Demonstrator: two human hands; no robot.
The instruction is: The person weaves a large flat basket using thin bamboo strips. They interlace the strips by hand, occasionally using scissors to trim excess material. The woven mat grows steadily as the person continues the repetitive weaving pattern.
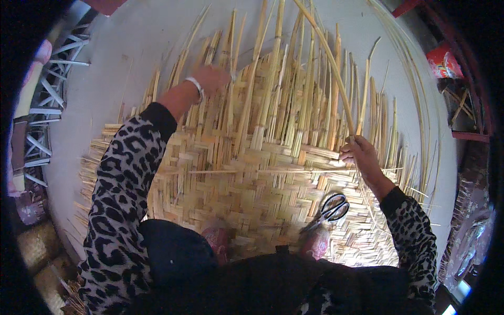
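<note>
Left hand (211, 79) reaches to the mat's (236, 184) far edge, fingers down among the loose upright strips (273, 94); grip probably closed on some, hard to tell. Right hand (361, 152) is clenched on one long strip (325, 58) at the mat's right edge. Scissors (331, 209) lie on the mat's near edge, on the floor (121, 47).

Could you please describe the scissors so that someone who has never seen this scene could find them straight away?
Start from the large woven bamboo mat that fills the middle of the view. Move to its near right part, just below the right hand gripping a long strip. There lie the scissors, the only dark, metal thing on the pale weave, with black loop handles and blades pointing toward the person's shoe.
</note>
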